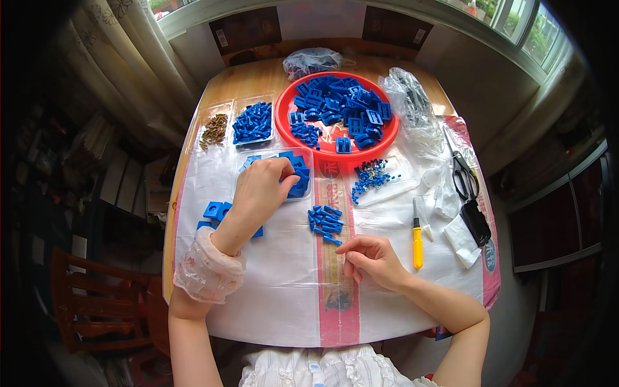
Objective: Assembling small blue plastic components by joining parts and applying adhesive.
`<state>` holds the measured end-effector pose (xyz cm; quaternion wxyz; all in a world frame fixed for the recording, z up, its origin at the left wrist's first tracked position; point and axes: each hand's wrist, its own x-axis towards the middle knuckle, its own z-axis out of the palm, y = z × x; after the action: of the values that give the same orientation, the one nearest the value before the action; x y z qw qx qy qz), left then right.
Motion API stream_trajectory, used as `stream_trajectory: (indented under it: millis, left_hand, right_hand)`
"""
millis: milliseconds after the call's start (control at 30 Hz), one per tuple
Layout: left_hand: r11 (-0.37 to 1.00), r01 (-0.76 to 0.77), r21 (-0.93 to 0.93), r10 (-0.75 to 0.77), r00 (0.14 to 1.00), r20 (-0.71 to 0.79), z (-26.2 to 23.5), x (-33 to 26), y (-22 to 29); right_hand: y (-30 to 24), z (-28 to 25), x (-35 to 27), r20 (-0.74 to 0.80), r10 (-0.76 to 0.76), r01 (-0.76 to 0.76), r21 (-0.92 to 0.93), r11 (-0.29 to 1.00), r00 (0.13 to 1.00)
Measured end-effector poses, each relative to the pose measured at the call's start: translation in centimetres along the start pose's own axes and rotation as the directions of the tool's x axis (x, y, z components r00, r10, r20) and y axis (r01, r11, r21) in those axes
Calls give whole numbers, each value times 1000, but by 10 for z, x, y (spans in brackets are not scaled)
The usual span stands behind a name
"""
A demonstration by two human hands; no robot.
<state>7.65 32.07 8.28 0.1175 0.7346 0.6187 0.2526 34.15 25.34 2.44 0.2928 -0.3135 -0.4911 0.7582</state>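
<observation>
My left hand [261,186] reaches over a clear plastic box [311,187] of blue square pieces [298,161]. Its thumb and fingers bend together among them, so what they grip, if anything, is hidden. Several more square pieces with round holes [213,209] lie beside my left wrist, partly covered by it. My right hand [373,259] hovers near the table's middle with fingers curled into a pinch. Its fingertips are close to the lowest piece of a small pile of slim blue plastic parts [324,220]; whether they hold something small I cannot make out.
A red basin [280,132] holds blue plastic housings. Trays of brown screws [215,131] and small blue parts [253,124] stand left of it. Tiny blue and metal bits [372,177] lie nearer. On the right are a yellow screwdriver [418,248], scissors [465,177] and plastic bags [412,106].
</observation>
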Motion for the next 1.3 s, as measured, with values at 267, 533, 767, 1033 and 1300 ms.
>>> stream_trajectory:
  millis: [267, 533, 767, 1033, 1300]
  left_hand:
    - [893, -162, -419, 304, 904, 300, 14, -48, 51]
    - [960, -245, -132, 235, 968, -87, 7, 52, 45]
    - [983, -39, 179, 31, 998, 46, 77, 126, 32]
    - [966, 17, 257, -57, 987, 149, 99, 141, 34]
    - [971, 93, 221, -128, 980, 150, 95, 139, 32]
  right_hand:
    - [3, 2, 2, -112, -61, 67, 52, 996, 992]
    - [9, 4, -1, -24, -32, 30, -57, 998, 999]
    - [3, 9, -1, 21, 6, -3, -124, 992, 1000]
    - [1, 7, -3, 38, -1, 6, -134, 991, 999]
    - [3, 9, -2, 36, -16, 21, -145, 989, 999]
